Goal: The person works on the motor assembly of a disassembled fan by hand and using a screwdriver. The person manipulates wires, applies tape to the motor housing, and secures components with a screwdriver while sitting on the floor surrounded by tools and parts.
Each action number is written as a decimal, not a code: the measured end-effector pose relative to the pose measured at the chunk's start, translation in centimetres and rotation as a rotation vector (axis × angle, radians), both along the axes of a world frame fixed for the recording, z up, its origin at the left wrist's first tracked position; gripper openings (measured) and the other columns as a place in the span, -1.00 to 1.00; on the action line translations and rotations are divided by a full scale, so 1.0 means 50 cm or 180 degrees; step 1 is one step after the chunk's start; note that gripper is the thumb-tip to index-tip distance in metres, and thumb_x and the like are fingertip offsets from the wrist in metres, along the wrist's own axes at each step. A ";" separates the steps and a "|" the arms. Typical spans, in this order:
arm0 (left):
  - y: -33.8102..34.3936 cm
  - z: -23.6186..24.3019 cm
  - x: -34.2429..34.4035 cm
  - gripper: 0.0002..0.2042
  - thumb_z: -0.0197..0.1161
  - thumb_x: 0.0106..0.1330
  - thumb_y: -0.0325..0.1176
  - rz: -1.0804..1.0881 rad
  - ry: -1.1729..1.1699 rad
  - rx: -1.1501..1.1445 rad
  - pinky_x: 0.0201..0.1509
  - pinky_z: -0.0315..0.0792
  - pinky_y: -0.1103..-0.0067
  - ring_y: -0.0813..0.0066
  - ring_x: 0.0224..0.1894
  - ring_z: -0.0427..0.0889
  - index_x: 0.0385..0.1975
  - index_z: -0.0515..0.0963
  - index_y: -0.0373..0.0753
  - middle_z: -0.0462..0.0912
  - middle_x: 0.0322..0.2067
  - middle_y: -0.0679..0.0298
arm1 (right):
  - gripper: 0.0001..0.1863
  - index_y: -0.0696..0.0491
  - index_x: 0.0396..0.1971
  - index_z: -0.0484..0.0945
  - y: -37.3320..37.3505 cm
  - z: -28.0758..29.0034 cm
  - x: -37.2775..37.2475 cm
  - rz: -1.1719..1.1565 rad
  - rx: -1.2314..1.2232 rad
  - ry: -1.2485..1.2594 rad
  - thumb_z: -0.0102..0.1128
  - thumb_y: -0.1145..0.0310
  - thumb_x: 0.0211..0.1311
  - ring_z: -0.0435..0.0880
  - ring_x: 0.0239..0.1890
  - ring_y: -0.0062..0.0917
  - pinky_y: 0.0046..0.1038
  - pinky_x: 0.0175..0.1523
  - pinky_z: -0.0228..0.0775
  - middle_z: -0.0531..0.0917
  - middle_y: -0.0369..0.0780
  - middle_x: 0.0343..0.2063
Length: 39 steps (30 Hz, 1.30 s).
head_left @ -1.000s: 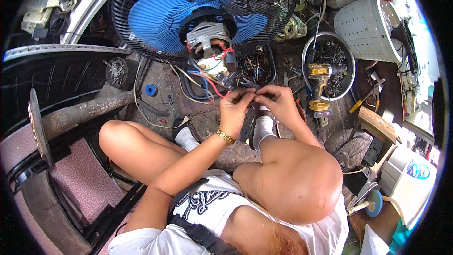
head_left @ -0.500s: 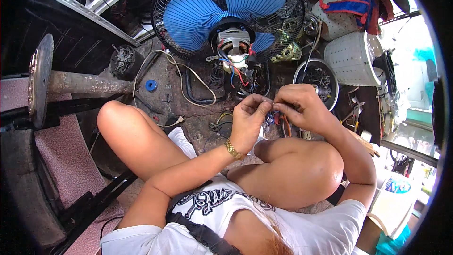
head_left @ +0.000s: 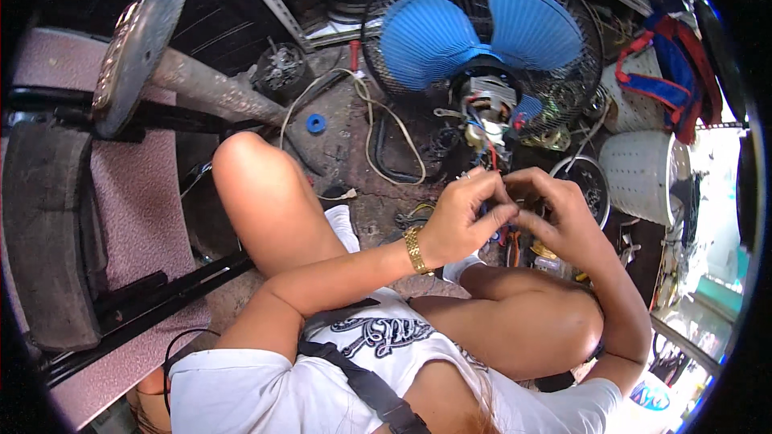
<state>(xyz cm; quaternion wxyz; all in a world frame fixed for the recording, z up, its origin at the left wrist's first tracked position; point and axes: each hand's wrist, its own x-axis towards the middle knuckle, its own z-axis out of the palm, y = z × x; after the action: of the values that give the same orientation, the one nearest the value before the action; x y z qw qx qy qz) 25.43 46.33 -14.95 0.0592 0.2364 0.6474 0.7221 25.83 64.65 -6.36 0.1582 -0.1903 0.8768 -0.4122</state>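
Both hands meet in front of the motor (head_left: 490,99) of a fan with blue blades (head_left: 426,36) in a black wire cage. My left hand (head_left: 470,221), a gold watch on its wrist, is closed in a pinch. My right hand (head_left: 563,213) is curled in beside it, thumb and fingers bent together. The fingertips of both hands meet or nearly meet. What they pinch is hidden by the fingers and too small to name. A red wire (head_left: 493,156) hangs from the open back of the motor down toward the fingers.
A pale cord (head_left: 415,145) loops over the dark floor near a blue ring (head_left: 310,124). At left stands a rusty pole with a round metal plate (head_left: 137,60). A white perforated bucket (head_left: 639,181) stands at right. Orange-handled pliers (head_left: 513,251) lie below the hands.
The view has swung, so the fan and floor things sit further right and the hands lower. The fingers of both hands are bent more and have shifted their pinch.
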 end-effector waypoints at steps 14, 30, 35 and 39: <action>-0.376 -0.108 -0.088 -0.93 0.12 0.45 -0.40 0.1705 -0.1611 0.1268 -0.07 0.58 0.44 0.47 -0.28 0.61 -0.22 0.38 -0.20 0.54 -0.38 0.29 | -0.85 0.19 -0.42 0.60 -0.421 -0.433 -0.263 0.0319 0.0349 0.0737 0.20 0.40 0.15 0.64 -0.25 0.02 -0.07 -0.12 0.47 0.65 0.05 -0.38; -0.524 -0.137 -0.196 -0.85 0.03 0.49 -0.23 0.1790 -0.2117 0.1673 -0.24 0.34 0.55 0.63 -0.42 0.33 -0.21 0.44 -0.15 0.30 -0.49 0.46 | -0.72 0.07 -0.16 0.63 -0.586 -0.791 -0.064 0.1050 0.1653 0.0332 0.15 0.40 0.10 0.57 0.03 -0.20 -0.07 0.02 0.46 0.59 -0.11 -0.04; -0.473 -0.045 -0.257 -0.84 0.19 0.40 -0.31 0.0994 -0.0901 -0.0018 -0.34 0.24 0.72 0.72 -0.43 0.33 -0.39 0.41 -0.19 0.33 -0.48 0.47 | -0.77 0.04 -0.24 0.66 -0.575 -0.763 -0.048 0.1305 0.1842 0.0689 0.09 0.37 0.15 0.54 0.00 -0.25 -0.04 0.10 0.32 0.59 -0.19 -0.09; -0.410 0.013 -0.303 -0.90 0.23 0.38 -0.40 0.1010 -0.0251 0.0406 -0.41 0.24 0.76 0.80 -0.48 0.32 -0.31 0.45 -0.22 0.39 -0.46 0.51 | -0.83 -0.05 -0.42 0.71 -0.559 -0.772 -0.038 0.1197 0.1934 0.1233 0.12 0.33 0.13 0.48 -0.02 -0.35 -0.12 0.05 0.27 0.60 -0.26 -0.20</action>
<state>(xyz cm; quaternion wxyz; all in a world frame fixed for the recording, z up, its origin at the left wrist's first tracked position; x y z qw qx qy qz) 10.26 25.82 -14.30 -0.0452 0.1062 0.6267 0.7707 23.93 36.72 -44.96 0.1117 -0.3660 0.9223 -0.0547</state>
